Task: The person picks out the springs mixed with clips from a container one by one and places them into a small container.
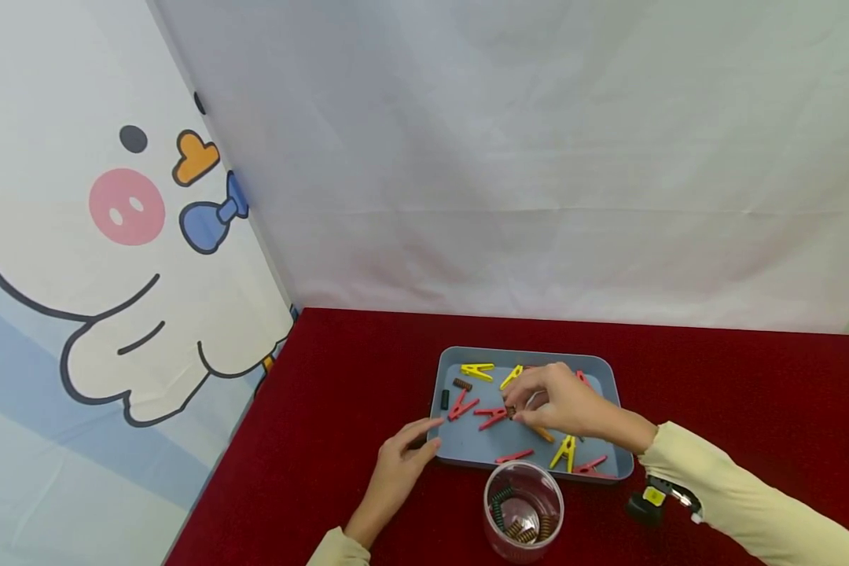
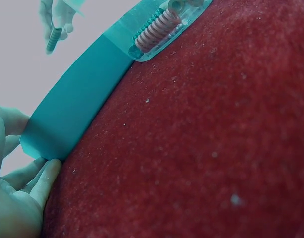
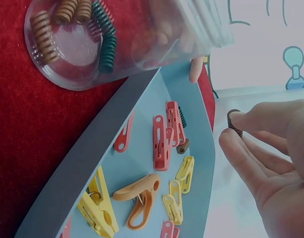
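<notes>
Over the tray, my right hand (image 1: 569, 405) pinches a brown coil spring (image 1: 511, 412) between thumb and fingertips; the right wrist view shows this spring (image 3: 234, 119) end-on. My left hand (image 1: 399, 468) is at the near left corner of the blue-grey tray (image 1: 523, 353), its fingers touching the outside without gripping. Red clips (image 1: 460, 407), yellow clips (image 1: 567, 452) and an orange clip (image 3: 137, 196) lie scattered in the tray. At the tray's left side are another brown spring (image 1: 462, 384) and a dark green spring (image 1: 444, 399).
In front of the tray stands a clear jar (image 1: 495, 538) with several brown springs (image 3: 44, 37) and green springs (image 3: 107, 53) inside. A black device (image 1: 645, 509) hangs by my right wrist. Red cloth (image 1: 354, 377) covers the table, with a white curtain (image 1: 538, 157) behind.
</notes>
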The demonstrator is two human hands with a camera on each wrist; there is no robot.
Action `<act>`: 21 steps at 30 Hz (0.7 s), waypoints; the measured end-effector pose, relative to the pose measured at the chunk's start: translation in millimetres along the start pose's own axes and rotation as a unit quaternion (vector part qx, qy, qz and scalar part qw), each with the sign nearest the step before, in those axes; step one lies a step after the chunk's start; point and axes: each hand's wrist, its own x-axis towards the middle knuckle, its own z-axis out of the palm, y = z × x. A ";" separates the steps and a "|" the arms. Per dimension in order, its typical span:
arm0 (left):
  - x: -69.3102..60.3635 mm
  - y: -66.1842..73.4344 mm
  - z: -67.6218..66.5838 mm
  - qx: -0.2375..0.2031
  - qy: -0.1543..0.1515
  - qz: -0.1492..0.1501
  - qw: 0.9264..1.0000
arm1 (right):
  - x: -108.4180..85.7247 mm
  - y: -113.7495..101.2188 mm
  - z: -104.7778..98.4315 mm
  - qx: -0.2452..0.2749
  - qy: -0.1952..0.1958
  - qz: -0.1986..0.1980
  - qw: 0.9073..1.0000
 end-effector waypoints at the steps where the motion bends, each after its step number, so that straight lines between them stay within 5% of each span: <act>1: 0.5 -0.4 0.1 0.000 0.000 -0.002 1.000 | -1.3 -1.1 -0.8 0.003 0.000 -0.001 1.000; 21: 0.7 -2.1 0.5 -0.005 0.002 0.001 1.000 | -27.9 -19.7 -2.7 0.037 0.007 -0.021 0.999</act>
